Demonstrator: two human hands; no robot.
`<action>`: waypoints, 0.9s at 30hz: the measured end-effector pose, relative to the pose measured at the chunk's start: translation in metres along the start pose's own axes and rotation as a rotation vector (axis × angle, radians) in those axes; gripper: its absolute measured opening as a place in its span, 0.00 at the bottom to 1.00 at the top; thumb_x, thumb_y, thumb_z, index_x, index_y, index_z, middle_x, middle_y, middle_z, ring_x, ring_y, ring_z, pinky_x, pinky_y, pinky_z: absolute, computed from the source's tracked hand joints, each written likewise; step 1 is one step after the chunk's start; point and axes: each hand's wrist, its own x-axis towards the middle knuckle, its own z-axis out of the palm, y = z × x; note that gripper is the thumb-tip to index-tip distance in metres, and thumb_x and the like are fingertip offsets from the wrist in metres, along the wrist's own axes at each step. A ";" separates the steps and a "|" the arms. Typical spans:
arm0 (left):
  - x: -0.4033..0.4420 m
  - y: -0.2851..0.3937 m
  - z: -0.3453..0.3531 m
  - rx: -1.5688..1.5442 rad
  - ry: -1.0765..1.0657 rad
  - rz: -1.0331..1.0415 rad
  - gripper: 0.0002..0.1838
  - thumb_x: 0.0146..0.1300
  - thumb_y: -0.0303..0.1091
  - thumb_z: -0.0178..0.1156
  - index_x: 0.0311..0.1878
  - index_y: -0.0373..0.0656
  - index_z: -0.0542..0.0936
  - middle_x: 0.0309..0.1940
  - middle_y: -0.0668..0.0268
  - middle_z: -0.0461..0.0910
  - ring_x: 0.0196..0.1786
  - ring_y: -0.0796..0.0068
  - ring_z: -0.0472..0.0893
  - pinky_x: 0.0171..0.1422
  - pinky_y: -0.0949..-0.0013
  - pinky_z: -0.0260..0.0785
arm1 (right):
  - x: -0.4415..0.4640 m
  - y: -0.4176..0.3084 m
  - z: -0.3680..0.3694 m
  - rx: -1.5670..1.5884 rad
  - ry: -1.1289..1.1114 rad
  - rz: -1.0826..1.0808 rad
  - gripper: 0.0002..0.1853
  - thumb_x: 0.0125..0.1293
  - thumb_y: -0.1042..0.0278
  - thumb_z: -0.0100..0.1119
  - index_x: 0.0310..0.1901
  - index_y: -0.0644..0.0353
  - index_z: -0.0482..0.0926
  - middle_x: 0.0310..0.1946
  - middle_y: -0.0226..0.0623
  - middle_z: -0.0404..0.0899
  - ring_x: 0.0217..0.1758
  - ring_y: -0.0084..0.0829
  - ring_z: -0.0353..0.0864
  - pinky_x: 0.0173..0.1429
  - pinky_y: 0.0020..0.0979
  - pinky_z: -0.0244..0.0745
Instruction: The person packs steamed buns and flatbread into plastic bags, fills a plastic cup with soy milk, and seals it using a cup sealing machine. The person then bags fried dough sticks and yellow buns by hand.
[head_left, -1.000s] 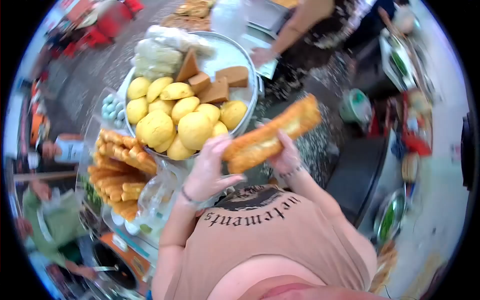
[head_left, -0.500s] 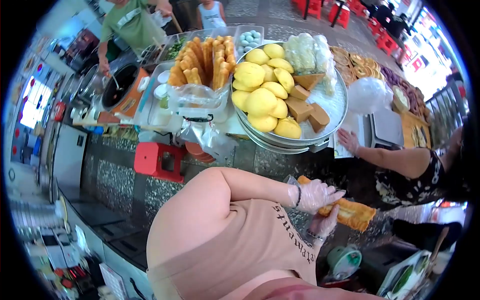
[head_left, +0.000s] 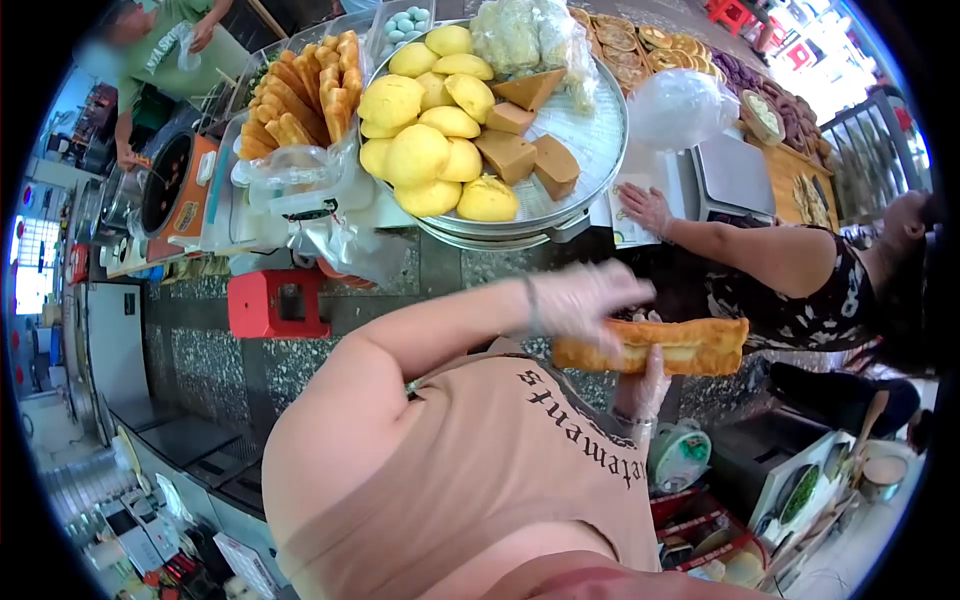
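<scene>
My right hand (head_left: 648,388), in a clear plastic glove, holds a golden fried dough stick (head_left: 690,347) from below. Its thumb presses on the pale split that runs along the stick's middle. Above the left end of the stick is my left hand (head_left: 590,300), gloved too and blurred by motion. The left fingers stretch out to the right, apart from each other; whether the thumb side touches the dough I cannot tell. More fried dough sticks (head_left: 310,90) stand in a clear plastic bin at the upper left.
Yellow buns (head_left: 405,100) and brown cake wedges (head_left: 508,154) lie on a round metal tray (head_left: 590,150). A co-worker's gloved hand (head_left: 645,208) rests by a scale (head_left: 733,178). A red stool (head_left: 275,303) stands below the table. Another person in green (head_left: 185,50) is at a pot (head_left: 170,180).
My left hand has lifted off the dough stick and moved up and left. The stick has turned nearly level, its split side showing. The view has shifted, with the table further left.
</scene>
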 end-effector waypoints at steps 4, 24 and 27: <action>-0.043 -0.024 -0.099 -0.135 0.713 -0.649 0.28 0.56 0.40 0.69 0.57 0.39 0.73 0.32 0.68 0.79 0.34 0.75 0.78 0.45 0.71 0.72 | 0.002 -0.016 -0.006 -0.044 -0.157 -0.067 0.27 0.68 0.66 0.55 0.66 0.61 0.61 0.57 0.46 0.72 0.60 0.41 0.72 0.68 0.45 0.66; 0.318 0.122 0.331 0.204 -0.538 0.306 0.59 0.43 0.46 0.75 0.72 0.31 0.48 0.57 0.43 0.68 0.58 0.45 0.73 0.62 0.55 0.68 | -0.018 -0.143 -0.343 0.431 0.831 -0.302 0.21 0.66 0.76 0.57 0.60 0.61 0.66 0.54 0.35 0.73 0.57 0.32 0.75 0.62 0.36 0.70; 0.380 0.152 0.409 0.211 -0.565 0.275 0.58 0.43 0.46 0.75 0.71 0.31 0.50 0.52 0.43 0.70 0.54 0.47 0.75 0.58 0.56 0.71 | -0.018 -0.185 -0.439 0.497 0.834 -0.272 0.22 0.66 0.73 0.58 0.60 0.60 0.65 0.55 0.35 0.73 0.58 0.33 0.74 0.63 0.39 0.70</action>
